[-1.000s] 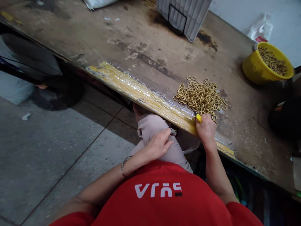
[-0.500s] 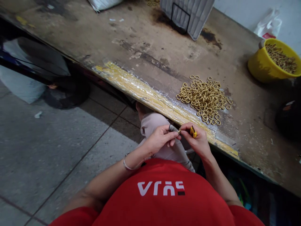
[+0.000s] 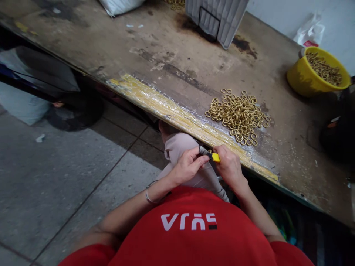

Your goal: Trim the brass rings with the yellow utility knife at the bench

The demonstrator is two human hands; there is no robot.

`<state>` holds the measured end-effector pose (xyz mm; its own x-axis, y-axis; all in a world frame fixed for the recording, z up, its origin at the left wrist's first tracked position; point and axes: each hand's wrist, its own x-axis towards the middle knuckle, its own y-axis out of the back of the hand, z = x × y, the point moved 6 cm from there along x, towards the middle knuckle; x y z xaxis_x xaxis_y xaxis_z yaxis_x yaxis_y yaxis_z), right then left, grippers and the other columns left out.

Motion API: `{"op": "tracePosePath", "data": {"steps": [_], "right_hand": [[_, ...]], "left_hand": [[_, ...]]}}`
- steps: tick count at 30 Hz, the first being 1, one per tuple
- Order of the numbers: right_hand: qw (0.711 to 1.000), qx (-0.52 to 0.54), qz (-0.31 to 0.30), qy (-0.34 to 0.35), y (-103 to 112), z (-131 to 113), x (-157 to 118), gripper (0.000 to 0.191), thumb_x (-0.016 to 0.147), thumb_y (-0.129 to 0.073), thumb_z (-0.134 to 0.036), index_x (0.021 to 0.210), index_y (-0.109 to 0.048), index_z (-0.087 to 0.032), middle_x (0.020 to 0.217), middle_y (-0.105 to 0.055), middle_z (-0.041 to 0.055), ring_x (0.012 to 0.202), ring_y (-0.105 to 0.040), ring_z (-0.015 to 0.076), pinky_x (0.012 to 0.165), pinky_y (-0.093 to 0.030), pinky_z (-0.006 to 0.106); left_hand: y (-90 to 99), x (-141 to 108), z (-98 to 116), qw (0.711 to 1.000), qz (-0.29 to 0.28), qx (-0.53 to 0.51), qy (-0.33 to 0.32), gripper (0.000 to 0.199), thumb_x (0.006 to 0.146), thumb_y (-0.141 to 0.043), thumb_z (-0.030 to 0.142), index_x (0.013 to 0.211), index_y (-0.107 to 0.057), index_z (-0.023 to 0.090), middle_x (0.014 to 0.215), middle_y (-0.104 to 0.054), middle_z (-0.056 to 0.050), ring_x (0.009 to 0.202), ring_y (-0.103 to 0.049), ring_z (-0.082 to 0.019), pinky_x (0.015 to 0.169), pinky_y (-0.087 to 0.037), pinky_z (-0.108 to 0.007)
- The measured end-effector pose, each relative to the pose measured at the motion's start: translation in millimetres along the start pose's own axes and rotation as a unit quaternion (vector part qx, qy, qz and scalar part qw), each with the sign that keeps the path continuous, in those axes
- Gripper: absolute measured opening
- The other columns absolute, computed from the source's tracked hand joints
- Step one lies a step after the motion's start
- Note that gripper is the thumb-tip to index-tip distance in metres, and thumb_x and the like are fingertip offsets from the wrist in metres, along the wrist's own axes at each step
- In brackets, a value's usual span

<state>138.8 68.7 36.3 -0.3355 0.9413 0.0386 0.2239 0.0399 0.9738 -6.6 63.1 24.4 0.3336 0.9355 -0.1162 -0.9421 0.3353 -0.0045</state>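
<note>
My right hand (image 3: 229, 164) is closed around a small yellow utility knife (image 3: 215, 157), whose dark end points at my left fingertips. Thumb and fingers of my left hand (image 3: 190, 164) are pinched together just left of the knife, with a grey wrap on one finger. A bit of a brass-coloured ring (image 3: 210, 151) shows at the left fingertips; most of it is hidden. Both hands are above my lap, by the table's front edge. Just beyond them on the table lies a loose pile of brass-coloured rings (image 3: 238, 114).
The worn table (image 3: 172, 48) has yellow tape (image 3: 166, 107) along its front edge. A yellow bucket (image 3: 299, 79) of rings stands at the right. A grey ribbed plastic container (image 3: 233, 22) and a white sack (image 3: 120, 5) are at the back.
My right hand has turned over, bringing the yellow knife from upright beside the fingers to pointing left at my left fingertips. My left hand stays pinched in nearly the same place.
</note>
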Motion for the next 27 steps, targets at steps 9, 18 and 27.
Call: {"op": "tracePosePath", "data": {"steps": [9, 18, 27], "right_hand": [[0.978, -0.104, 0.111, -0.144, 27.0, 80.7, 24.7, 0.032, 0.085, -0.05, -0.01, 0.109, -0.07, -0.018, 0.104, -0.064, 0.0105, 0.074, -0.056, 0.0188, 0.061, -0.035, 0.03], [0.985, -0.089, 0.078, -0.125, 23.0, 89.5, 38.0, 0.023, 0.088, -0.053, -0.015, 0.103, -0.07, -0.016, 0.1, -0.06, 0.0105, 0.08, -0.054, 0.0209, 0.064, -0.035, 0.031], [0.982, -0.12, 0.037, -0.143, 13.7, 92.6, 41.0, 0.03, 0.084, -0.052, -0.009, 0.105, -0.073, -0.017, 0.11, -0.063, 0.0116, 0.077, -0.055, 0.0189, 0.06, -0.032, 0.031]], "left_hand": [[-2.1, -8.3, 2.7, 0.994, -0.07, 0.073, -0.04, 0.015, 0.09, -0.062, 0.03, 0.083, -0.063, 0.017, 0.077, -0.064, -0.001, 0.073, -0.058, -0.016, 0.068, -0.045, -0.027], [-1.3, 0.7, -10.9, 0.976, -0.003, 0.216, -0.024, 0.033, 0.085, -0.073, 0.045, 0.074, -0.054, 0.021, 0.068, -0.061, 0.001, 0.063, -0.056, -0.017, 0.061, -0.04, -0.027], [-2.2, 4.3, -22.4, 0.962, -0.01, 0.273, -0.028, 0.024, 0.087, -0.063, 0.022, 0.068, -0.049, 0.021, 0.063, -0.052, 0.002, 0.058, -0.047, -0.016, 0.056, -0.031, -0.028]]}}
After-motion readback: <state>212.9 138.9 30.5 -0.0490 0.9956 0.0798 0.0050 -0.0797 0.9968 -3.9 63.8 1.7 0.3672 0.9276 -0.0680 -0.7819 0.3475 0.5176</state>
